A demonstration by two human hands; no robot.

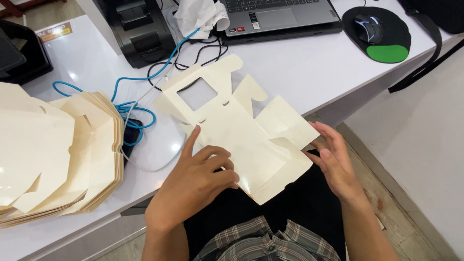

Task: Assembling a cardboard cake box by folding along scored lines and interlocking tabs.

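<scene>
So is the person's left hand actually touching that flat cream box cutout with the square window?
Touching. The head view shows the left hand lying flat on the cream cardboard cutout, fingers spread across its surface with no gap visible.

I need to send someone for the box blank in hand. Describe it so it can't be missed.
On the white desk, in front of the laptop, lies one flat cream blank under the left hand and right hand. Unlike the stack at left, it lies single, showing a square window.
</scene>
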